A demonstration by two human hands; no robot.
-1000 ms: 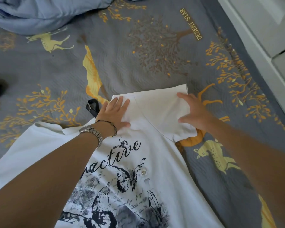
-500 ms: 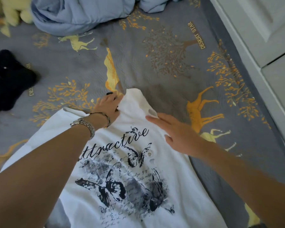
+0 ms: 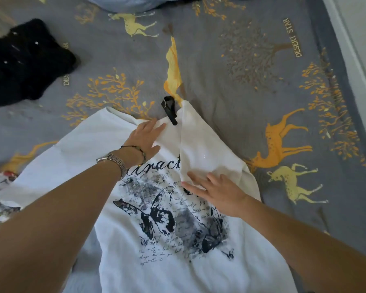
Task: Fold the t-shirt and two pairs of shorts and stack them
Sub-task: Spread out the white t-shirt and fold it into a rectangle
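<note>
Left hand (image 3: 144, 138): palm down, fingers spread flat and pressing on the neck area of the white t-shirt (image 3: 156, 261), grasping nothing. A metal watch (image 3: 112, 160) and a thin bracelet (image 3: 138, 149) sit on that wrist. Right hand (image 3: 218, 193): likewise flat and splayed, pressing on the folded-in sleeve (image 3: 205, 144), which lies across the chest and covers the end of the printed lettering. The t-shirt lies print side up, with its dark butterfly graphic (image 3: 171, 216) below both hands, on a grey bedspread (image 3: 230, 85) patterned with deer and yellow trees. A small black strap with a buckle (image 3: 169, 108) lies at the shirt's upper edge, touching it. A black garment (image 3: 23, 62) sits bunched at far left, well apart from the shirt. Patterned fabric (image 3: 0, 208) shows at the left margin; its type cannot be determined. Blue bedding (image 3: 140, 3) occupies the top edge
</note>
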